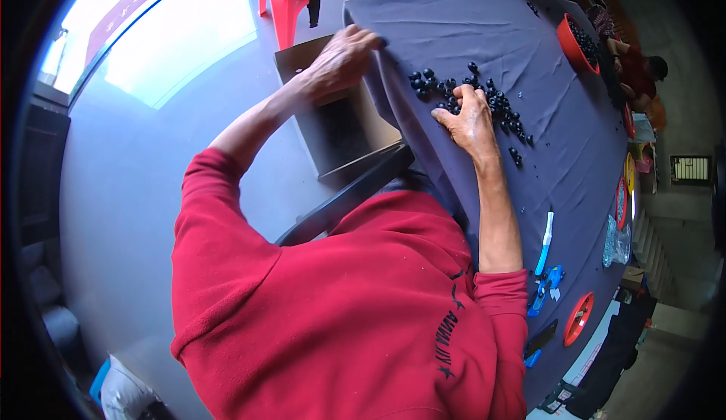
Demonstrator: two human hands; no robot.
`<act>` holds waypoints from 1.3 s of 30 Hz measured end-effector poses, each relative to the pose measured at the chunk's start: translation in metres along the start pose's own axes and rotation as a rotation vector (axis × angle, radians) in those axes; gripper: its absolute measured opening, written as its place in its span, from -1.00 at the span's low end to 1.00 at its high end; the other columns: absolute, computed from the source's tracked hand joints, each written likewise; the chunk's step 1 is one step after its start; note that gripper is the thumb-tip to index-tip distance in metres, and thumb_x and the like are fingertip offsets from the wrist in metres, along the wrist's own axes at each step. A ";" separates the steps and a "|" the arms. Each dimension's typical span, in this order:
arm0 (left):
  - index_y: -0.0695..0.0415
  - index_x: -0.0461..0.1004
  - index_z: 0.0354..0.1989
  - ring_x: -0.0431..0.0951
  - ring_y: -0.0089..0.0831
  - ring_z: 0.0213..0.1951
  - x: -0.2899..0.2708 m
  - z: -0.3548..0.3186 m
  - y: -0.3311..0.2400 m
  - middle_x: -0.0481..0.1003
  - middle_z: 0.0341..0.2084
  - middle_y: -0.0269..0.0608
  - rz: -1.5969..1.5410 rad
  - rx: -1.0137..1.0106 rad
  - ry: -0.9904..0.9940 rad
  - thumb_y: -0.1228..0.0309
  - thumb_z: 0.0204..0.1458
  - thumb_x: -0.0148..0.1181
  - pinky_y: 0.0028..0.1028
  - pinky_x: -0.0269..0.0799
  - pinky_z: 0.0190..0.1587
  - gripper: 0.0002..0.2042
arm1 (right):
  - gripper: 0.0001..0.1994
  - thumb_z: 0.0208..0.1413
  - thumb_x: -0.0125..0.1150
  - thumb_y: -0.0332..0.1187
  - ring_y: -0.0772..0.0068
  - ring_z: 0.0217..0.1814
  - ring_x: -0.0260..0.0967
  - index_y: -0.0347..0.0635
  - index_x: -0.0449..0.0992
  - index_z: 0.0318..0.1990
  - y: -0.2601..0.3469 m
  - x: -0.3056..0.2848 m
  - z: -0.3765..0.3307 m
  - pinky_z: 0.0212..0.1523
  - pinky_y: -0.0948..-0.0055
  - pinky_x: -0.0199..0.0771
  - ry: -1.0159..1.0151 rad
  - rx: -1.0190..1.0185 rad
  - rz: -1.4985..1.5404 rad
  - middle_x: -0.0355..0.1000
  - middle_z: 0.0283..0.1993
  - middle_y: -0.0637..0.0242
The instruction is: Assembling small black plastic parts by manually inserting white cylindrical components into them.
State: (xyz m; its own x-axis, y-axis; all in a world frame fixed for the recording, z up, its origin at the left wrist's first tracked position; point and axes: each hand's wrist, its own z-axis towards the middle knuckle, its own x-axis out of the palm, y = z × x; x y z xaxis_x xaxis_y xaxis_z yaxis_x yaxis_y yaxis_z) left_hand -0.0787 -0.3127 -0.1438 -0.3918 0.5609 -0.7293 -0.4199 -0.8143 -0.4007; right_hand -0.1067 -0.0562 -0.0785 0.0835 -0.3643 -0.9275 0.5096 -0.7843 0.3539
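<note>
Many small glossy black round pieces lie in a loose cluster on the grey cloth-covered table. My right hand reaches into this cluster, its fingers curved and its thumb held apart from them, with black pieces lying in the gap. My left hand is at the cloth's near left edge, above the open cardboard box below the table. Its fingers are closed, and a small dark piece shows at their tips; its exact kind is too blurred to tell.
A red bowl of black pieces stands farther along the table. To the right lie a white-and-blue handled tool, a blue tool, a red dish and a clear bag. A red stool stands behind the box. Other people sit across the table.
</note>
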 end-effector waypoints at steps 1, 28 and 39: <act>0.23 0.35 -0.19 0.35 -0.15 -0.19 0.002 0.012 -0.005 0.39 -0.26 -0.11 0.003 0.068 -0.001 0.65 -0.23 -0.01 -0.29 0.30 -0.11 -0.68 | -0.50 -0.30 0.34 -0.30 0.11 -0.17 0.32 -0.36 0.36 -0.15 0.001 0.006 0.004 -0.12 0.28 0.34 -0.020 -0.040 0.012 0.31 -0.22 -0.01; 0.17 0.37 -0.24 0.44 -0.14 -0.32 0.028 0.087 -0.023 0.43 -0.42 -0.05 -0.189 0.247 0.123 0.52 -0.05 -0.03 -0.28 0.35 -0.24 -0.82 | -0.76 0.00 0.10 -0.31 0.56 -0.69 0.28 -0.28 0.42 -0.23 -0.120 -0.049 -0.035 -0.73 0.55 0.33 -0.418 0.183 0.072 0.40 -0.52 0.27; 0.15 0.43 -0.28 0.51 -0.25 -0.49 0.103 0.149 -0.064 0.48 -0.54 -0.06 -0.439 0.158 0.358 0.27 -0.02 0.02 -0.34 0.39 -0.36 -0.77 | -0.71 0.09 -0.13 -0.24 0.24 -0.74 0.34 -0.33 0.40 -0.31 -0.085 -0.044 -0.019 -0.77 0.41 0.38 -0.256 0.574 0.278 0.39 -0.57 0.08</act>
State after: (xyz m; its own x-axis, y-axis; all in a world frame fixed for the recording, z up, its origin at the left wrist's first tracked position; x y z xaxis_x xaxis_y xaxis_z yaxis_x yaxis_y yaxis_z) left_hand -0.2145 -0.1808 -0.1108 0.1361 0.7331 -0.6664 -0.6077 -0.4695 -0.6406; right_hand -0.1374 0.0353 -0.0702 -0.0957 -0.6425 -0.7603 -0.0419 -0.7605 0.6479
